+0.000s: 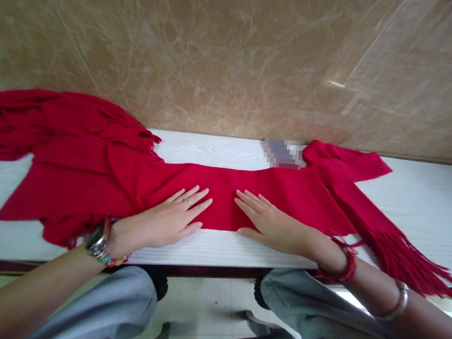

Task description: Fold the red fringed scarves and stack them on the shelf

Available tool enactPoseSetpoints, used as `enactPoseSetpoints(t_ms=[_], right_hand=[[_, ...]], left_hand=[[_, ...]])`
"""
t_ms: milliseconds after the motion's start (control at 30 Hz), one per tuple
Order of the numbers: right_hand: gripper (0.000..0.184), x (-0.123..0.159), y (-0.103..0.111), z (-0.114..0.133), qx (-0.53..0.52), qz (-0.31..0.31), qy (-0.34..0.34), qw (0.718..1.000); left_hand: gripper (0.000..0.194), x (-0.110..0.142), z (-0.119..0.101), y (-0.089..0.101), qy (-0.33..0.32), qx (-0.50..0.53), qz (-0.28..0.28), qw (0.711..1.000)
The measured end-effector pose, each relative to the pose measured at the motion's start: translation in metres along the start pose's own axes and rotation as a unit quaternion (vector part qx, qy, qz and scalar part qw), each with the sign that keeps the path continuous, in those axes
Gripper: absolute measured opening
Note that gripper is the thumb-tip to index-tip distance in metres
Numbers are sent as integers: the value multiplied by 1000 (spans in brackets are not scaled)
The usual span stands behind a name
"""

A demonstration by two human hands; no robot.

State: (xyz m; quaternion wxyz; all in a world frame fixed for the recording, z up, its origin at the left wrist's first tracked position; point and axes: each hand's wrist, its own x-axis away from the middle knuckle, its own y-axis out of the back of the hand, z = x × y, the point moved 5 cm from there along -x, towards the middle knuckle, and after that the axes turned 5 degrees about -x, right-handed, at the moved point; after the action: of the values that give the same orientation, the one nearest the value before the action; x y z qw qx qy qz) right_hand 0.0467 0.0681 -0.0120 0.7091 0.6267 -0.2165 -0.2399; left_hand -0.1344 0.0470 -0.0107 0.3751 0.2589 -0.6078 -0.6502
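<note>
A red fringed cloth (pixel 223 201) stretches along a white table (pixel 212 150); I cannot tell whether it is one piece. At the cloth's left end it piles in loose folds. Left of the cloth's middle, the left hand (pixel 170 220) rests palm down, fingers spread wide on top of it. Right of the cloth's middle, the right hand (pixel 271 221) lies flat, fingers straight and closer together, gripping nothing. Just beyond the cloth's far edge sits a pixelated object (pixel 283 153). The cloth's right end is folded, fringe trailing nearer.

A white wood-grain tabletop (pixel 424 202) carries red fringed cloth (pixel 223 198)—partly bunched—and a pixelated object (pixel 283 153).
</note>
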Motion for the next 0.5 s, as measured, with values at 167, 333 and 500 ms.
enactPoseSetpoints(t_ms=[167, 333, 500], right_hand=[[48, 20, 28, -9, 50, -40, 31, 997], [25, 33, 31, -1, 53, -41, 54, 996], [20, 38, 27, 3, 63, -44, 73, 994]], left_hand=[[36, -6, -12, 18, -57, -47, -78, 994], [25, -8, -25, 26, -109, -36, -68, 991], [22, -12, -26, 31, -120, -26, -51, 991]])
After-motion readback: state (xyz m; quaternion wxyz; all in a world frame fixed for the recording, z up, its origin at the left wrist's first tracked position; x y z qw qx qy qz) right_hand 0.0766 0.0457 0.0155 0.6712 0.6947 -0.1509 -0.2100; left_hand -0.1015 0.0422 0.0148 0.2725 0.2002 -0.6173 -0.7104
